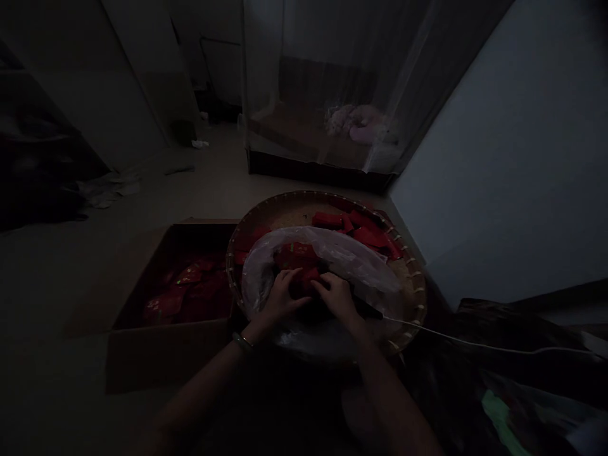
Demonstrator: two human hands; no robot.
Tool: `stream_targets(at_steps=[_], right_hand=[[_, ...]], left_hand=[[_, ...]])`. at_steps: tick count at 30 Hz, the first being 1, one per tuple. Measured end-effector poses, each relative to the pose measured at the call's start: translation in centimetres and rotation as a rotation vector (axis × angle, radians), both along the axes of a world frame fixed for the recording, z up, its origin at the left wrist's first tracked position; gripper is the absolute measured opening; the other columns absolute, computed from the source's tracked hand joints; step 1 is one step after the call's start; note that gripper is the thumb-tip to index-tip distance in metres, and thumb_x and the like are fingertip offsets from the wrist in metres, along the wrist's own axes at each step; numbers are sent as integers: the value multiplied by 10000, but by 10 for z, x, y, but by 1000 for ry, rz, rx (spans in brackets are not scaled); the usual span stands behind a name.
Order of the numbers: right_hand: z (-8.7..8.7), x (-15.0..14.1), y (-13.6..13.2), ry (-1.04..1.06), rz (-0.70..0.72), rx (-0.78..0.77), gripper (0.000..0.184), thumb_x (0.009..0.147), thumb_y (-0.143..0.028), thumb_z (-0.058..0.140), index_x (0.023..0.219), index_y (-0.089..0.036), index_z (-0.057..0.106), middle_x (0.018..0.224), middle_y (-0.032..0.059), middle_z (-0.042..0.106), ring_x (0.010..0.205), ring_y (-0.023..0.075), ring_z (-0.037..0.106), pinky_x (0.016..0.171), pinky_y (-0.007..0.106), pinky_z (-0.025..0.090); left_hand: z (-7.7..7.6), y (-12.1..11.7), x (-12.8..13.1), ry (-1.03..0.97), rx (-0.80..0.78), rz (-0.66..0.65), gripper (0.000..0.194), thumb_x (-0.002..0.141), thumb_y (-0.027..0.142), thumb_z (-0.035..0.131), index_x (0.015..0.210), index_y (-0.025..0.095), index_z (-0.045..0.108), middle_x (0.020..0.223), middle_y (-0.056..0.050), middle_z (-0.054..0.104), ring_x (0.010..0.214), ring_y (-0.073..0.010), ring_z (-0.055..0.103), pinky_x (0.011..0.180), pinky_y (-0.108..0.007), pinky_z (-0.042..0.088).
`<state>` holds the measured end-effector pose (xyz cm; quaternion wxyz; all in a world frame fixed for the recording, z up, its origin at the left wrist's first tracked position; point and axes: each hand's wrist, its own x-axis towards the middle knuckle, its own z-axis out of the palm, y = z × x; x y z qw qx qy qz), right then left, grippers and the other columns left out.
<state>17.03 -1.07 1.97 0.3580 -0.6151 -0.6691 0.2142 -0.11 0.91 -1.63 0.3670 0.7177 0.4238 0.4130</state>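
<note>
In the dim head view, my left hand [284, 295] and my right hand [338, 296] meet over a round woven bamboo tray [230, 266]. Both have curled fingers at the edges of a small red packet [310, 275], one hand on each side. The exact finger contact is hard to see in the dark. A clear plastic bag [370, 266] lies spread open in the tray around my hands, with another red packet [297, 252] just beyond them. Beside my right wrist is a dark object [373, 310] with a white cable [468, 342] leading off rightward.
More red packets [368, 231] lie along the tray's far right side. An open cardboard box [166, 348] on the left holds several red packets. A netted bed [313, 161] stands beyond, a pale wall [513, 158] at right. Dark bags [494, 316] crowd the lower right.
</note>
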Motion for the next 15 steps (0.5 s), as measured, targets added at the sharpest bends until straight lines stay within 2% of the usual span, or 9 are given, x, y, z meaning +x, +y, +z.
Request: stream_targets(at_steps=[2,4,7,11,15], right_hand=[[1,9,1,114,-23,-50,223,805,-351,554,784,-162,672,761,55,678,708,193,610,660,292,455],[6,19,0,195,-14,-99,270,801,-395,549,818,-160,681,750,36,683,694,187,607,633,279,450],[15,34,-3,173,25,-136,292,787,-427,564,770,-164,689,717,17,671,698,181,594,649,273,437],[25,47,-6,114,74,-159,274,789,-408,570,719,-172,688,721,19,664,711,178,586,670,271,430],[26,46,-7,87,112,-189,252,782,-397,587,736,-171,689,735,22,665,702,172,582,660,266,428]], left_hand=[[0,3,-2,-108,-156,-22,687,641,316,764,1266,198,503,1217,-99,564,1112,-256,537,954,-401,432],[-1,6,-4,-193,-360,-91,636,661,316,742,1243,168,534,1158,-98,628,1042,-252,591,904,-385,467],[0,8,-6,-232,-565,-172,577,625,299,761,1157,130,612,1018,-86,699,908,-237,644,814,-345,502],[3,6,-6,-267,-613,-199,552,612,314,775,1112,119,649,961,-82,718,849,-224,655,769,-309,500],[6,4,-4,-259,-624,-254,519,624,348,767,1079,121,667,981,-79,713,854,-211,646,764,-280,481]])
